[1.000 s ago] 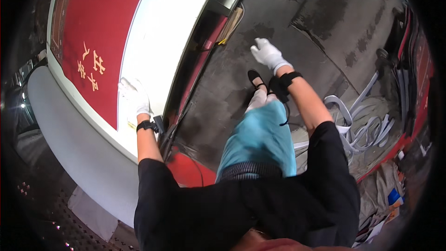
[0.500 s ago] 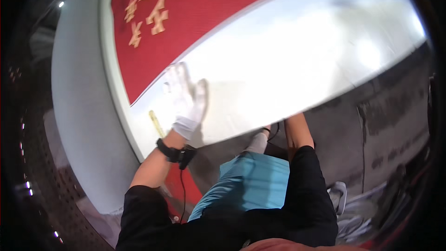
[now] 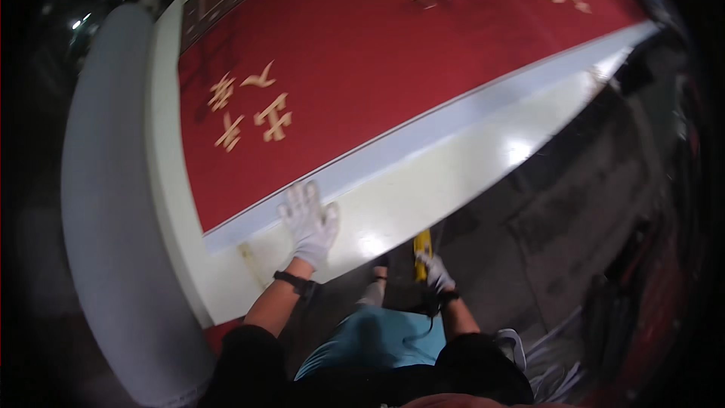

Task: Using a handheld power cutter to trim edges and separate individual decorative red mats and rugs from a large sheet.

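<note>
My left hand (image 3: 310,224), in a white glove with a black wristband, lies flat with fingers spread on the glossy white border of a large board (image 3: 453,174). The board's face is a red panel (image 3: 393,68) with gold characters. My right hand (image 3: 432,270), also in a white glove, is closed around a yellow tool (image 3: 421,249) just under the board's lower edge. The tool's far end is hidden by the board.
A pale grey rounded slab (image 3: 106,204) runs along the board's left side. Dark concrete floor (image 3: 559,242) lies to the right. White cables and clutter (image 3: 559,370) sit at the lower right. My blue-trousered leg (image 3: 377,336) is below the hands.
The view has swung so that the board fills more of the frame. My left hand stays flat on the white border. My right hand has come into sight holding the yellow tool at the board's edge.
</note>
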Action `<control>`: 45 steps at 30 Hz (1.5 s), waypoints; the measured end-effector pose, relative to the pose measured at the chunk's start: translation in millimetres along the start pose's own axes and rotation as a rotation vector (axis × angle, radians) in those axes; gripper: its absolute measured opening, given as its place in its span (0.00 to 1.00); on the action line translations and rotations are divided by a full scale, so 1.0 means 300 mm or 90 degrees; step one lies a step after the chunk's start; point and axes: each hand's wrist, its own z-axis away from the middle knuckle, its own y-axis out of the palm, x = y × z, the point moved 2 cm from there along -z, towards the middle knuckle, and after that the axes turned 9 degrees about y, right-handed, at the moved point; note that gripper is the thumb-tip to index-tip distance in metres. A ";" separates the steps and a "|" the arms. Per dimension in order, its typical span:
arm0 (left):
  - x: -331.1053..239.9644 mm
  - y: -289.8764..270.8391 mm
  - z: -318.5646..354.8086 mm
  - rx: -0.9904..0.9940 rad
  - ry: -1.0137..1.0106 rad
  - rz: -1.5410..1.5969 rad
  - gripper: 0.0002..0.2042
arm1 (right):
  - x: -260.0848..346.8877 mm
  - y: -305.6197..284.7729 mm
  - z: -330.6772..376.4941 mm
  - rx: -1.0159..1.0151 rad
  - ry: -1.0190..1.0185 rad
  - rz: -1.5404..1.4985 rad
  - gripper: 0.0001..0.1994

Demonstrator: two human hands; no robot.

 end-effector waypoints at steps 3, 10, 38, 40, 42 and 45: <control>0.015 0.053 -0.028 -0.045 0.032 0.013 0.33 | -0.115 -0.129 0.300 -0.031 -0.016 -0.218 0.18; 0.006 0.088 -0.113 -0.042 0.023 -0.111 0.29 | 0.012 -0.353 0.936 -0.221 -0.275 -0.368 0.19; -0.264 0.029 -0.237 -0.294 -0.573 1.347 0.26 | 0.798 -0.246 1.341 0.437 -0.517 -0.519 0.34; -0.252 0.029 -0.238 -0.313 -0.574 1.345 0.30 | 0.832 -0.289 1.300 0.444 -0.542 -0.480 0.34; -0.280 -0.022 -0.245 -0.347 -0.524 1.357 0.30 | 0.878 -0.300 1.300 0.457 -0.558 -0.467 0.34; -0.269 -0.007 -0.227 -0.284 -0.647 1.226 0.36 | 0.952 -0.300 1.379 0.460 -0.588 -0.431 0.33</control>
